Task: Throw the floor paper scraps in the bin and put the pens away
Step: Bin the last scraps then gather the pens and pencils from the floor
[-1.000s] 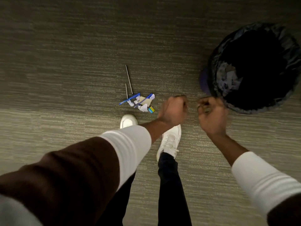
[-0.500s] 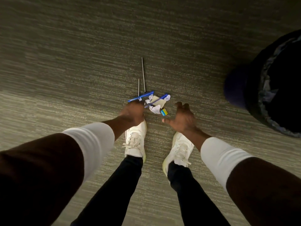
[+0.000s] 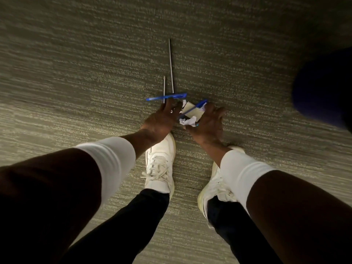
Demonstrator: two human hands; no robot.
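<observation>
Grey-green ribbed carpet covers the floor, dimly lit, darker toward the corners.

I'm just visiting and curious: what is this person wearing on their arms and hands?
Both arms wear dark brown sleeves ending in broad white cuffs at the forearm, on the left arm and the right arm alike. The left hand and right hand are bare: no gloves or watch can be seen.

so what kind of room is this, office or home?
Probably an office or similar commercial interior, though only the floor shows. Clues: low-pile striped grey carpet of the commercial kind, blue pens and crumpled paper scraps scattered on it, and the edge of a dark waste bin at right.
</observation>
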